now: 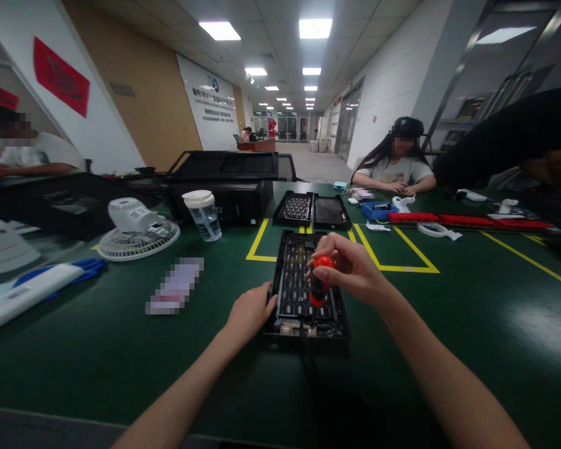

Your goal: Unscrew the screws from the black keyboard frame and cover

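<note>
A black rectangular tray-like housing (292, 290) with rows of rounded cells lies on the green table, its near end showing small parts and wiring. My left hand (251, 308) rests against its left wall, thumb on the edge; the other fingers are mostly hidden behind the wall. Above the housing, my right hand (343, 265) grips a screwdriver (318, 290) with a stubby red and black handle, held upright. Its tip is too dark to make out against the cells. Farther back sit two similar black housings, one with cells (295, 207) and one flatter panel (331, 212).
Left of me are a white fan (138, 240), a tumbler (204, 218), a blurred flat item (176, 287) and a white device (32, 293). Behind stands a black case (224, 196). A blue bin (378, 211), red strips (462, 222) and a tape roll (432, 230) lie right. People sit across.
</note>
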Demonstrator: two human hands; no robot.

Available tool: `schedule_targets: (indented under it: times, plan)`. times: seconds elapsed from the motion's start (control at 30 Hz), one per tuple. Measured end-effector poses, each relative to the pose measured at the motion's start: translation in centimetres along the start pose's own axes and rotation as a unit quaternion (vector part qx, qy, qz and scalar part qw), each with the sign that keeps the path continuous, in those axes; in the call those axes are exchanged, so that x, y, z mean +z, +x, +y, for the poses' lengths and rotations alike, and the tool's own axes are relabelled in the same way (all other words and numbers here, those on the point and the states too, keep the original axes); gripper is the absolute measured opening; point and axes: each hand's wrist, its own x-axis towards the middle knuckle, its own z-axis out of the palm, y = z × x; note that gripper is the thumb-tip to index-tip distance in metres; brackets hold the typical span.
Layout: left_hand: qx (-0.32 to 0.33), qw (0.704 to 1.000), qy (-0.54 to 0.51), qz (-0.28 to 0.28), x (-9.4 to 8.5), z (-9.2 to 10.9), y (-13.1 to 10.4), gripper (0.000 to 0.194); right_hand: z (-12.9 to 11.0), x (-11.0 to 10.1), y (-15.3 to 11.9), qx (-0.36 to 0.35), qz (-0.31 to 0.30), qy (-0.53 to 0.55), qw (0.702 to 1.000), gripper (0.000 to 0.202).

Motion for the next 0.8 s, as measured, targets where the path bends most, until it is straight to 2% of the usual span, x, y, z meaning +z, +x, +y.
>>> schedule_targets:
  times: [0.47, 0.8]
  plan:
    - [0.005, 1.0, 0.0, 0.005, 0.0, 0.0, -0.1, 0.035, -0.3, 0.7, 0.1, -0.009, 0.066, -0.097, 0.993, 0.017]
    - [-0.004, 1.0, 0.002, -0.005, 0.0, 0.0, 0.0, 0.037, -0.5, 1.2, 0.2, -0.004, 0.131, -0.194, 0.972, 0.02]
